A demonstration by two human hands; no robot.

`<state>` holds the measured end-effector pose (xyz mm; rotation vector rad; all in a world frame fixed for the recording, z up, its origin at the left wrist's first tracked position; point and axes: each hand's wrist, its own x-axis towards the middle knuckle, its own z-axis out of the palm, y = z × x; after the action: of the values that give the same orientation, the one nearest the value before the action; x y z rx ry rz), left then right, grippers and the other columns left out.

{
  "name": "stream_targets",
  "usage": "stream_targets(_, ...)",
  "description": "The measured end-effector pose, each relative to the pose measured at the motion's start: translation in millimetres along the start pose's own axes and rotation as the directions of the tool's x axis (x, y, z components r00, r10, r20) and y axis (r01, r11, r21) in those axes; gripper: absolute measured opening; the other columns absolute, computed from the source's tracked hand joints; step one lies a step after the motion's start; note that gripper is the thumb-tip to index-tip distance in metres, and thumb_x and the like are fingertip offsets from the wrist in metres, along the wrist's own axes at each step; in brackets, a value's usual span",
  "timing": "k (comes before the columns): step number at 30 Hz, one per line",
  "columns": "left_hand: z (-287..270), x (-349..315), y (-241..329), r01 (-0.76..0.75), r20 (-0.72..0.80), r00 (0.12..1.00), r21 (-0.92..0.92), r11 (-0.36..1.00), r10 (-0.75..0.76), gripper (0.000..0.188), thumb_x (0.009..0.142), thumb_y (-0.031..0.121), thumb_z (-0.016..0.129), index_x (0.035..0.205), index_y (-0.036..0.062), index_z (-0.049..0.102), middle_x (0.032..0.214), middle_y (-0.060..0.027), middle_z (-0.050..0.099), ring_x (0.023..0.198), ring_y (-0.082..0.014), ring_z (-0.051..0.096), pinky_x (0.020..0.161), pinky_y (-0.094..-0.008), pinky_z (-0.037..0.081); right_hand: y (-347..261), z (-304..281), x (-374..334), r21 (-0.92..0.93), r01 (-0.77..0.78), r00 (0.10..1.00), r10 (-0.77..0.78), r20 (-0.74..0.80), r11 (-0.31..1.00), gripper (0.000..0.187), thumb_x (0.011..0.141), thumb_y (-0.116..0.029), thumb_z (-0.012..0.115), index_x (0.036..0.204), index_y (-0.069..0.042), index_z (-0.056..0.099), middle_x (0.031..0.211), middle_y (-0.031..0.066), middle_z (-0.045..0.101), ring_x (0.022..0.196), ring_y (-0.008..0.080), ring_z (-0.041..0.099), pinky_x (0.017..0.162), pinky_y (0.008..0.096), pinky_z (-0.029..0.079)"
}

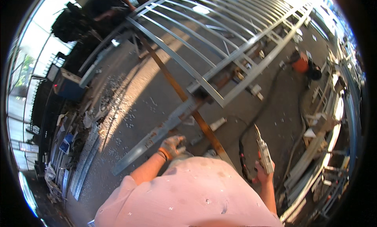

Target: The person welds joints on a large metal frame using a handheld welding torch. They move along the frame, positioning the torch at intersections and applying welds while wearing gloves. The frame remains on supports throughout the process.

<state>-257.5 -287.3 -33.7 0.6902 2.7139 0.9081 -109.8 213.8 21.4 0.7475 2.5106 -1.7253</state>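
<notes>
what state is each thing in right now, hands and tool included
left hand in orange-cuffed glove: half-open, seemingly empty
grey metal handheld tool with pointed nozzle: held, tip forward
right hand: closed around the tool
black flexible hose: slack, curving
silver barred metal frame: lying flat
blue box-shaped machine: red light lit
orange-and-black machine: cannot tell if running

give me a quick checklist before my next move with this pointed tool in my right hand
1. Grip: ok, the right hand is closed around the handheld tool.
2. Tip apart from the metal frame: ok, there is a gap between them.
3. Both hands gloved: not ok, the left hand wears a glove but the right looks bare.
4. Floor free of loose pieces: not ok, a pale block and other scraps lie around.
5. Hose free of snags: cannot tell, parts are hidden.
6. Other person at a safe distance: cannot tell, they are near the frame's left corner.
</notes>
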Motion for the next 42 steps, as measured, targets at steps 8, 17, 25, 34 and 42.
stream_targets(8, 3, -84, -9, 0.215, 0.197, 0.955, 0.064, 0.974, -0.224, 0.062, 0.094, 0.046, 0.073, 0.144, 0.0107, 0.067, 0.130, -0.0174, 0.074, 0.119, -0.0377, 0.071, 0.102, -0.0471, 0.057, 45, -3, -40, 0.004, 0.184, 0.976, -0.183, -0.119, 0.983, 0.018, 0.089, 0.000, 0.080, 0.103, -0.001, 0.069, 0.086, 0.0005, 0.066, 0.075, 0.0129, 0.062, 0.067, 0.0351, 0.052)
stream_targets(17, 70, -234, -46, 0.431, -0.003, 0.902, 0.053, 0.901, -0.431, 0.059, 0.090, 0.046, 0.078, 0.135, 0.0085, 0.072, 0.113, -0.0142, 0.078, 0.111, -0.0336, 0.075, 0.098, -0.0452, 0.058, 28, -14, -110, -0.093, 0.185, 0.978, -0.193, -0.084, 0.978, 0.018, 0.087, 0.003, 0.078, 0.101, -0.002, 0.067, 0.082, 0.0009, 0.065, 0.073, 0.0129, 0.062, 0.068, 0.0339, 0.053)
stream_targets(25, 114, -323, -31, 0.673, 0.259, 0.688, 0.121, 0.730, -0.677, 0.067, 0.091, 0.052, 0.075, 0.144, 0.0123, 0.067, 0.125, -0.0119, 0.079, 0.123, -0.0325, 0.072, 0.108, -0.0442, 0.055, 35, -34, -127, -0.066, 0.204, 0.978, -0.206, -0.023, 0.977, 0.029, 0.086, 0.005, 0.078, 0.115, 0.001, 0.072, 0.086, 0.0009, 0.067, 0.077, 0.0111, 0.062, 0.072, 0.0328, 0.053)
stream_targets(34, 130, -259, 31, 0.602, 0.155, 0.776, 0.107, 0.791, -0.612, 0.065, 0.091, 0.050, 0.076, 0.143, 0.0114, 0.069, 0.123, -0.0138, 0.078, 0.120, -0.0332, 0.072, 0.106, -0.0444, 0.056, 121, -85, -137, 0.012, 0.247, 0.966, -0.244, -0.089, 0.969, 0.015, 0.092, -0.004, 0.081, 0.102, -0.004, 0.070, 0.083, -0.0023, 0.063, 0.070, 0.0102, 0.057, 0.064, 0.0330, 0.050)
stream_targets(42, 129, -207, 98, 0.461, 0.184, 0.857, 0.144, 0.876, -0.481, 0.065, 0.092, 0.050, 0.076, 0.143, 0.0112, 0.068, 0.128, -0.0153, 0.076, 0.120, -0.0339, 0.072, 0.106, -0.0448, 0.055, 173, -99, -145, 0.060, 0.167, 0.961, -0.148, -0.235, 0.984, 0.020, 0.084, -0.002, 0.084, 0.089, -0.003, 0.065, 0.076, 0.0037, 0.062, 0.069, 0.0169, 0.059, 0.065, 0.0388, 0.050)
